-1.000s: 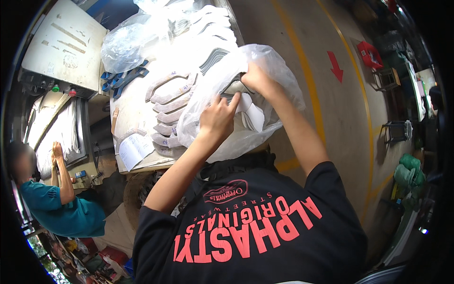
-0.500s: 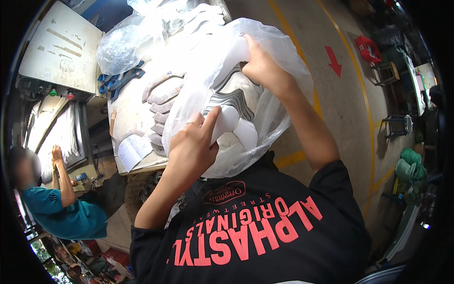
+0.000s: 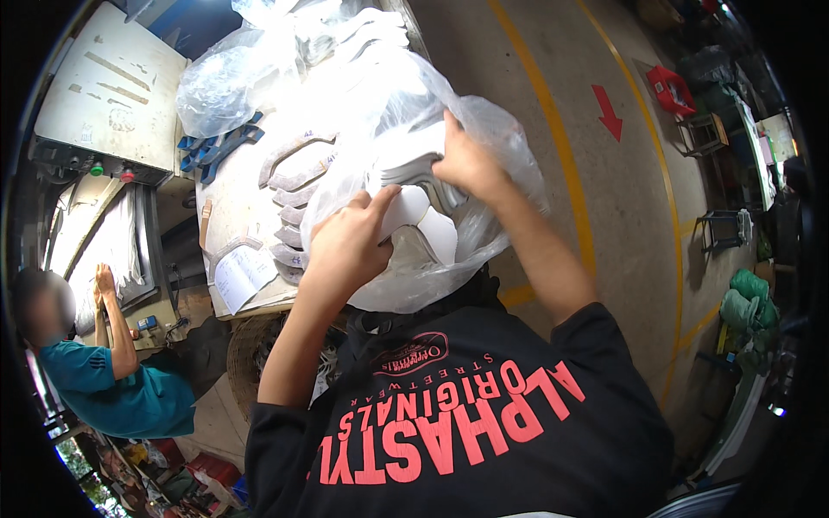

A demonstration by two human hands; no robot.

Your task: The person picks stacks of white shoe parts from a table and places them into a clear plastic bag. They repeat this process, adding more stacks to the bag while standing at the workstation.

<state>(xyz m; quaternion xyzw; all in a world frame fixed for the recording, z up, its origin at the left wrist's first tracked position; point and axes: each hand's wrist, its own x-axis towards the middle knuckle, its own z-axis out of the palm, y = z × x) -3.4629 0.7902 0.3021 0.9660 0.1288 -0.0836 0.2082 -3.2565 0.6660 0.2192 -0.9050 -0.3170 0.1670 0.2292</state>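
A clear plastic bag point(image 3: 516, 154) stands open at the table's near right corner, with curved white cut pieces point(image 3: 439, 233) stacked inside it. My left hand point(image 3: 350, 242) is closed at the bag's left side, its index finger lying along the top of the nearer stack and its thumb below. My right hand point(image 3: 471, 164) grips the farther stack of white pieces point(image 3: 401, 170) at its right end, thumb pointing up beside the bag's film. The fingertips of both hands are partly hidden by the pieces and the plastic.
Grey curved templates point(image 3: 298, 164), a written paper sheet point(image 3: 244, 278) and blue strips point(image 3: 220, 147) lie on the white table point(image 3: 229, 211). More bagged pieces point(image 3: 371, 34) sit at the back. A co-worker in teal point(image 3: 129, 380) works beside a machine point(image 3: 112, 86) at left.
My right hand has come down and slightly left, from the bag's raised rim onto the farther stack. The bag's far side has sunk; my left hand has barely moved.
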